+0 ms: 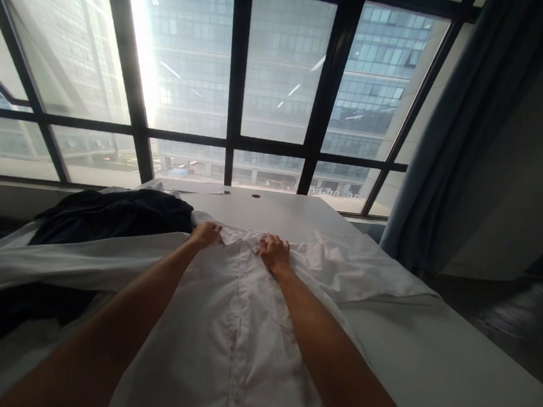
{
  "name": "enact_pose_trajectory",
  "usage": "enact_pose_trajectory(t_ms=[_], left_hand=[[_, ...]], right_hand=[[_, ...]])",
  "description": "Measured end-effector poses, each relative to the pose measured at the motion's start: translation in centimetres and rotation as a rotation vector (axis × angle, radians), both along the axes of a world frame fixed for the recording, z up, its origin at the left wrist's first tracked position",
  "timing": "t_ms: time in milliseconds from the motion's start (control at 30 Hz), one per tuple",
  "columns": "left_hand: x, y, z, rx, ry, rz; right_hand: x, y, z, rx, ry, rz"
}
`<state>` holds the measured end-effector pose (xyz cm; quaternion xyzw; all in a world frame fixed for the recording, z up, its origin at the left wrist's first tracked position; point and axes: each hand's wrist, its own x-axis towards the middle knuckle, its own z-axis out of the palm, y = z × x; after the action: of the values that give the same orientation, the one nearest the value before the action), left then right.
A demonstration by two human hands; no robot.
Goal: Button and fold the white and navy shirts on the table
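Note:
A white button-up shirt [208, 324] lies front side up on the white table [406, 348], its collar toward the window and its button line running toward me. My left hand [206, 232] is closed on the shirt near the left side of the collar. On the other side of the collar, my right hand [275, 253] has its fingers curled on the fabric. One sleeve [365, 269] spreads out to the right, with wrinkles in it. The fingertips of both hands are partly hidden in the cloth.
Dark clothing [118, 212] is heaped on the left, beside more white cloth [81, 253]. Another dark piece [19, 311] lies nearer on the left. Behind the table stands a large window with black frames [238, 67]. A blue-grey curtain [437, 155] hangs at the right.

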<state>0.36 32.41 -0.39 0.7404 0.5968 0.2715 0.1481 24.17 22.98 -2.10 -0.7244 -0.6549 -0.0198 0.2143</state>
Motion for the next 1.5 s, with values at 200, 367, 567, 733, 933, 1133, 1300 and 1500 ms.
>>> enact_pose_trajectory(t_ms=[200, 367, 567, 733, 933, 1133, 1300, 1500], left_hand=[[0.2, -0.2, 0.8, -0.076, -0.134, 0.024], [-1.1, -1.0, 2.2, -0.237, -0.468, -0.125], [-2.0, -1.3, 2.6, -0.31, -0.456, -0.243], [-1.3, -1.0, 1.7, -0.008, -0.051, -0.188], [1.0, -1.8, 1.2, 0.121, 0.157, 0.013], [3.9, -7.4, 1.5, 0.274, 0.484, -0.113], [4.2, -10.9, -0.2, 0.121, 0.52, -0.204], [4.0, -10.6, -1.9, -0.031, 0.47, -0.174]], right_hand=[[0.2, 0.2, 0.2, 0.022, -0.018, -0.003], [0.2, 0.1, 0.2, 0.044, 0.0, -0.017], [0.2, 0.0, 0.3, 0.024, -0.003, -0.024], [0.2, 0.1, 0.2, -0.021, -0.024, 0.006], [0.3, 0.5, 0.0, -0.15, -0.029, 0.017], [0.2, 0.2, 0.2, -0.179, -0.034, 0.037], [-0.4, -1.0, 1.2, 0.005, -0.142, 0.058], [-2.8, -4.9, 3.1, 0.012, -0.225, 0.141]])
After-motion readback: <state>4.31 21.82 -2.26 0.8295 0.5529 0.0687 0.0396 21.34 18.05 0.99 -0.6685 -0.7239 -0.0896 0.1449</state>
